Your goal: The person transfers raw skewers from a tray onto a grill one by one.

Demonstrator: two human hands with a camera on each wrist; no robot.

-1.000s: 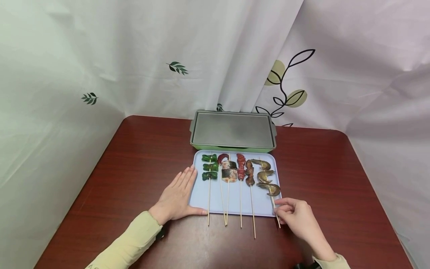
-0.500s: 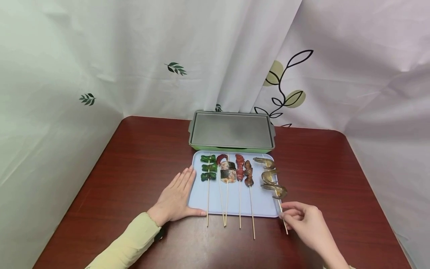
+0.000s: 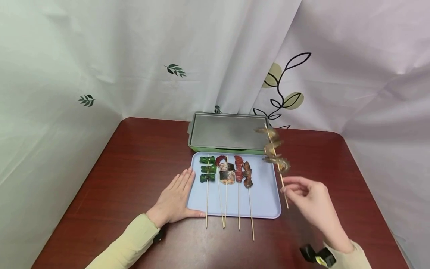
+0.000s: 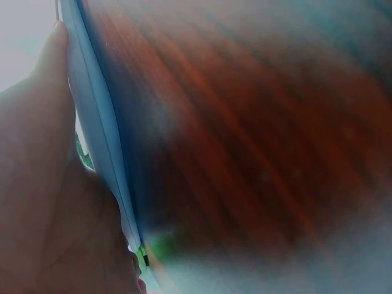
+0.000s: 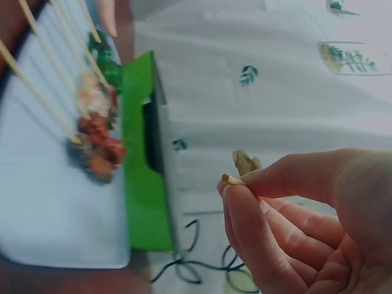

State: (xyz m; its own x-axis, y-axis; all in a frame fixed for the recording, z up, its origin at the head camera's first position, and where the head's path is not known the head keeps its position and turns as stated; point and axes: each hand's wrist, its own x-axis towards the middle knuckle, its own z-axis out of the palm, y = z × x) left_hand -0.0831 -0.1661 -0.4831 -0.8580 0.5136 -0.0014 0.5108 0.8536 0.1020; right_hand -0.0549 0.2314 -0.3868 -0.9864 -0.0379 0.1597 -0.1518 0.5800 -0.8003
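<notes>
A shrimp skewer (image 3: 273, 147) is raised over the right edge of the light blue tray (image 3: 265, 201), its tip overlapping the grill in the head view. My right hand (image 3: 307, 196) pinches its stick between thumb and fingers; the right wrist view shows the stick's end (image 5: 230, 179) poking out of the pinch. At the tray's left side my left hand (image 3: 174, 196) lies with straight fingers along the edge, thumb at the front rim. On the tray lie a green pepper skewer (image 3: 207, 169), a curled red piece on a stick (image 3: 220, 160), a fish skewer (image 3: 227, 173), a red meat skewer (image 3: 239, 168) and a brown one (image 3: 248, 175).
A flat grey grill plate (image 3: 231, 130) on a green base (image 5: 147, 159) stands directly behind the tray. The dark red wooden table (image 3: 141, 157) runs back to a white leaf-print curtain (image 3: 151, 56). Several stick ends project past the tray's front rim.
The right hand has lifted the shrimp skewer off the tray, moving it first rightward, then up and towards the grill. My left hand stays at the tray's edge.
</notes>
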